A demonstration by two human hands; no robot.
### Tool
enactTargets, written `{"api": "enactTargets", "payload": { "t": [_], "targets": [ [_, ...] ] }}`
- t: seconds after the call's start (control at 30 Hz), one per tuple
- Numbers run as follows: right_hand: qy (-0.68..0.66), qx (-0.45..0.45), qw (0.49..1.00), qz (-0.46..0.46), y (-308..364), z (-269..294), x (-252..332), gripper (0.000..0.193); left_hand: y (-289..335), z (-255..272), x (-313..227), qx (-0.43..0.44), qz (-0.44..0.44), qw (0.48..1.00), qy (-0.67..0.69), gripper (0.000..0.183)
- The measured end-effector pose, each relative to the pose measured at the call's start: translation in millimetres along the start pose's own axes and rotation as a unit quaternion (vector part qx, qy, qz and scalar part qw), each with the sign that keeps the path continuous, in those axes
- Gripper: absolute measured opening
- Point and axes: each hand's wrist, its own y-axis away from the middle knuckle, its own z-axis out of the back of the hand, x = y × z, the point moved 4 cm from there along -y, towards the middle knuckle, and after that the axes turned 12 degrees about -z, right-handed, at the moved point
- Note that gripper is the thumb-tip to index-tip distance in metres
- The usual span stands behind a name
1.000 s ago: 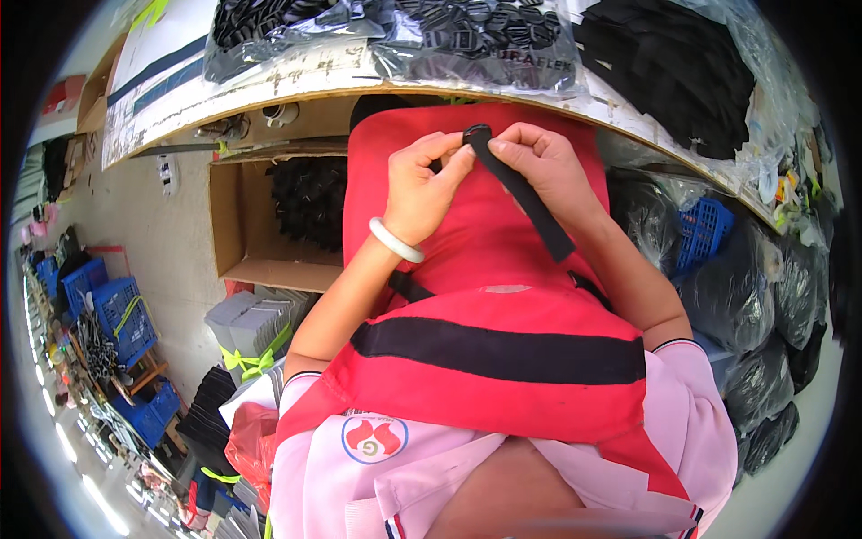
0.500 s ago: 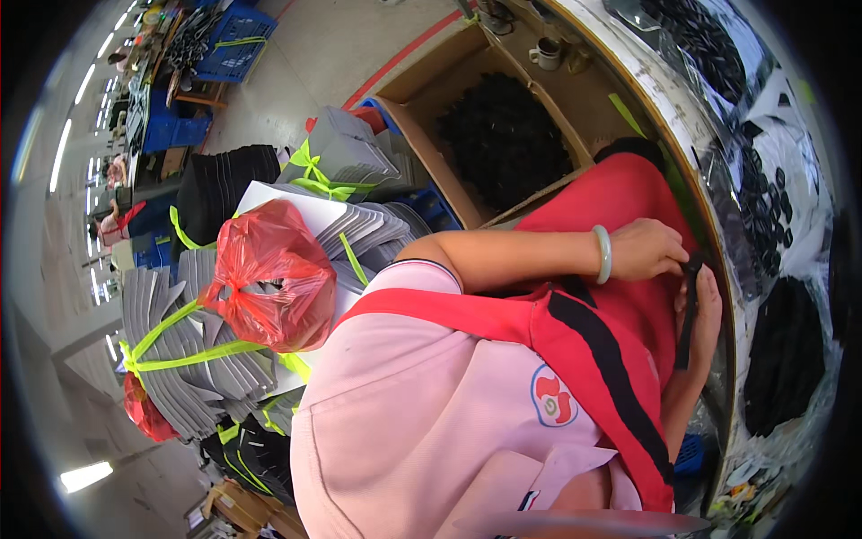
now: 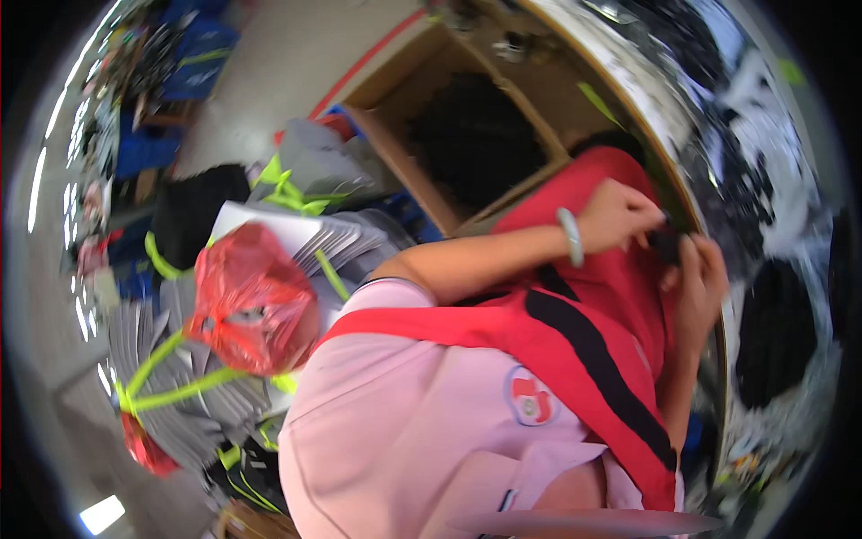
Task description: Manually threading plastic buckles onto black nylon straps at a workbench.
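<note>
Small black piece [image 3: 665,245] between hands above red apron [image 3: 620,310], near bench [image 3: 621,70] edge. Right hand [image 3: 699,280] pinches it; left hand [image 3: 621,216] bunched alongside, grip blurred, cannot tell. Apparent step: fingertip handling; next move likely calls for firm pinch.

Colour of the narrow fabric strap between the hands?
Black strap; best in the head view, though blurred.
</note>
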Motion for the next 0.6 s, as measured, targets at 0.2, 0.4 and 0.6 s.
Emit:
{"api": "enactTargets", "payload": {
  "t": [0.2,0.4,0.6],
  "targets": [
    [-0.062,0.074,0.989,-0.111,-13,-11,-23,0.016,-1,7,-19,-0.032,-0.021,0.997,-0.062,0.019],
    [-0.141,0.079,0.976,-0.145,-14,-6,-38,0.016,5,-5,-13,0.011,-0.102,0.985,-0.137,0.016],
    [-0.238,0.084,0.960,-0.122,-14,-4,-49,0.019,7,-11,-14,0.047,-0.138,0.974,-0.173,0.016]
  ]
}}
